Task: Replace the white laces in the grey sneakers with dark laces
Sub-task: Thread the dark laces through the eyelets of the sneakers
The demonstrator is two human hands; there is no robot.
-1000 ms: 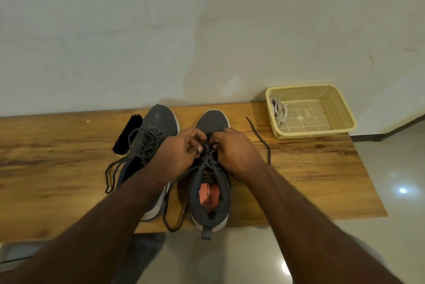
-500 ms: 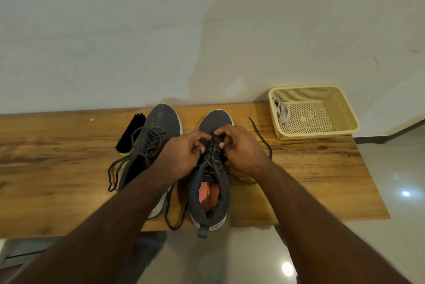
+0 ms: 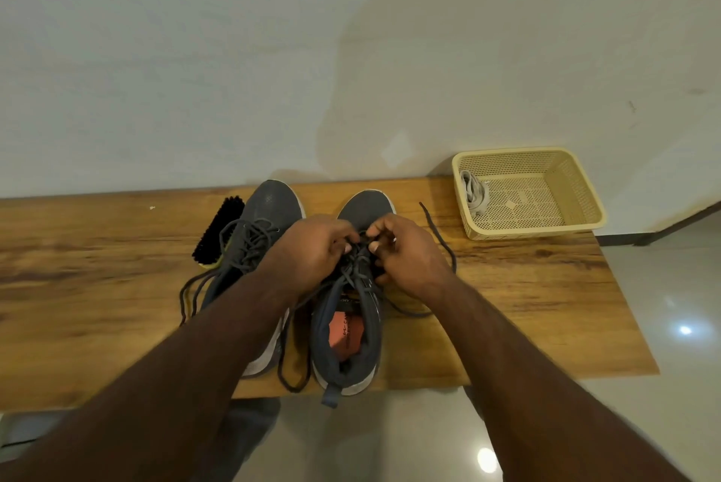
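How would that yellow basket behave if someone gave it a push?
The yellow basket looks like thin perforated plastic, so probably light and easy to slide on the smooth wooden bench. It is low and wide, so unlikely to tip. Only the white laces weigh it down.

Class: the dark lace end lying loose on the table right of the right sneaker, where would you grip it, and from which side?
Pinch the loose lace end near its tip, coming from above and the right. It lies flat on the bare table, clear of the sneaker and both hands.
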